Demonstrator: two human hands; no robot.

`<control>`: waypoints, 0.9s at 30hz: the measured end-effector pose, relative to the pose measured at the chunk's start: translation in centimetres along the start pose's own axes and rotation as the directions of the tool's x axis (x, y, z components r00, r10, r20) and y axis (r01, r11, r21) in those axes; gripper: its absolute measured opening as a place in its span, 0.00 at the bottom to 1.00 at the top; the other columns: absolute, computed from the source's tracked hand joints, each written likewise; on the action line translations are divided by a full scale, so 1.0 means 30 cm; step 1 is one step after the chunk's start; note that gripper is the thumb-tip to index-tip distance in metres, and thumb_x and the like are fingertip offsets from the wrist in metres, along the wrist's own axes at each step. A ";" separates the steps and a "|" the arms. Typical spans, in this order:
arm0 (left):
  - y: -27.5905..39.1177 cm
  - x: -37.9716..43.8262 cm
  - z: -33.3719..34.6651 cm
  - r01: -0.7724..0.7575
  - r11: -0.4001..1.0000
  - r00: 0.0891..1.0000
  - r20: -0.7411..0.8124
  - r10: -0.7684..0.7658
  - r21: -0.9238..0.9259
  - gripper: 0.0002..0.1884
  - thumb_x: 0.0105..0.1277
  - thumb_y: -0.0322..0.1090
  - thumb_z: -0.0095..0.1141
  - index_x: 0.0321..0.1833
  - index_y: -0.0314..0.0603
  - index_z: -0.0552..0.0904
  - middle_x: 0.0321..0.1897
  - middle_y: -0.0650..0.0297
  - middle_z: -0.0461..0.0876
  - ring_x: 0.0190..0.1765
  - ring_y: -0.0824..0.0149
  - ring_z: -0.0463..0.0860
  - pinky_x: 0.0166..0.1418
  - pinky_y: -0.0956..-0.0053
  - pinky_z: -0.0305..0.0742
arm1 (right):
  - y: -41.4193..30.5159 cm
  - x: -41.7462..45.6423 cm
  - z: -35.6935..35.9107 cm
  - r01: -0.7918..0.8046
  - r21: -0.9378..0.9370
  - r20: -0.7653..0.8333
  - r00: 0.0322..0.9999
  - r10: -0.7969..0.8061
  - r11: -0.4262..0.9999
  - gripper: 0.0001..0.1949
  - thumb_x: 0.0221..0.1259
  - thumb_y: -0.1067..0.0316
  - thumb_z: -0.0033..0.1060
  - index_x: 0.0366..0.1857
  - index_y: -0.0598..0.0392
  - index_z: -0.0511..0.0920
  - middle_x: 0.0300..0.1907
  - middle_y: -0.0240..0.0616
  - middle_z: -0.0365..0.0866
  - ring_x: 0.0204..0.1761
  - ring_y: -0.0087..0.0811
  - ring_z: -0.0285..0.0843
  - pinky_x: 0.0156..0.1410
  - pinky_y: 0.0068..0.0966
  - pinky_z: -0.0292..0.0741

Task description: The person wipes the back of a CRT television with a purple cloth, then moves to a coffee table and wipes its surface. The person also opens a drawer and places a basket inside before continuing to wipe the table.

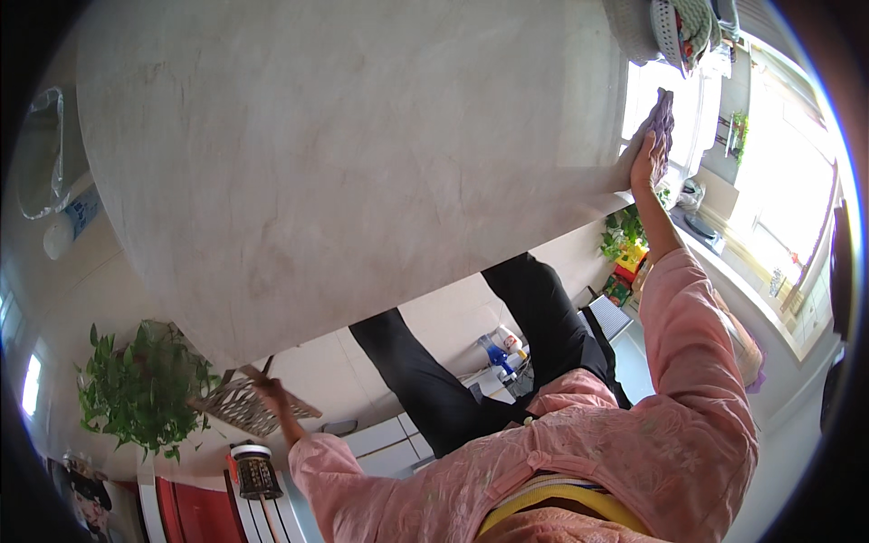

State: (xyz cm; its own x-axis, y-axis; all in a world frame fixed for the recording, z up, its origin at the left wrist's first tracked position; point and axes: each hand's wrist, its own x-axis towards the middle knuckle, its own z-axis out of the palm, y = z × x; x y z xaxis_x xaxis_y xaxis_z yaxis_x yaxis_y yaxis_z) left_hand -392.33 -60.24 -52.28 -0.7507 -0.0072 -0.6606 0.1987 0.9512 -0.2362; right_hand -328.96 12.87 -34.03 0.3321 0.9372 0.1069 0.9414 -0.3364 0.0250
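Note:
My right hand (648, 161) lies at the right end of a large pale tabletop (380, 149), pressing on a crumpled purple cloth (662, 129) that sticks out past the fingers. At the lower left, my left hand (273, 395) is beside the table's near corner, at a brown lattice-patterned panel (239, 407). Its fingers are dark and small in the picture, so whether they grip the panel or only touch it does not show. Faint streaks and smudges run over the tabletop.
White perforated baskets (669, 37) with cloth inside stand at the top right. A leafy potted plant (146, 387) is beyond the left corner, with a dark jar with a white lid (256, 472) below. Bottles (502, 346) and a grey-topped stool (606, 317) are near my legs.

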 end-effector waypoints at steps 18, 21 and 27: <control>0.510 -0.999 0.448 -0.066 0.959 0.788 0.575 0.219 -0.275 0.38 0.53 0.47 0.61 0.67 0.38 0.65 0.54 0.50 0.80 0.51 0.45 0.81 0.55 0.53 0.76 | -0.093 -0.039 -0.036 -0.013 0.068 -0.046 0.999 0.016 0.998 0.37 0.68 0.34 0.29 0.73 0.49 0.59 0.76 0.41 0.55 0.77 0.41 0.48 0.79 0.39 0.42; 0.490 -0.960 0.376 -0.081 0.962 0.762 0.606 0.230 -0.262 0.37 0.54 0.47 0.60 0.66 0.38 0.66 0.54 0.51 0.80 0.51 0.46 0.81 0.55 0.54 0.76 | -0.111 -0.047 -0.044 0.009 0.078 -0.067 0.998 -0.004 0.997 0.37 0.68 0.34 0.30 0.73 0.50 0.60 0.75 0.42 0.56 0.76 0.42 0.50 0.78 0.39 0.43; 0.506 -0.720 0.229 -0.165 0.961 0.751 0.604 0.268 -0.221 0.35 0.57 0.47 0.59 0.66 0.39 0.68 0.55 0.52 0.79 0.53 0.49 0.80 0.56 0.55 0.75 | -0.115 -0.055 -0.051 0.029 0.100 -0.104 0.994 -0.018 0.995 0.36 0.68 0.34 0.32 0.72 0.49 0.61 0.75 0.38 0.56 0.77 0.38 0.47 0.79 0.39 0.41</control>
State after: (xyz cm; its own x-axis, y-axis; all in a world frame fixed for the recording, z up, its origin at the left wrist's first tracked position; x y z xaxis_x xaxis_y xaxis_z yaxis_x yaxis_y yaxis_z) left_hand -368.77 -47.76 -46.49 -0.1296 0.0634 -0.9895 0.1757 0.9836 0.0400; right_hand -332.84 12.35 -32.77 0.3069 0.9285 0.2091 0.9517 -0.2985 -0.0716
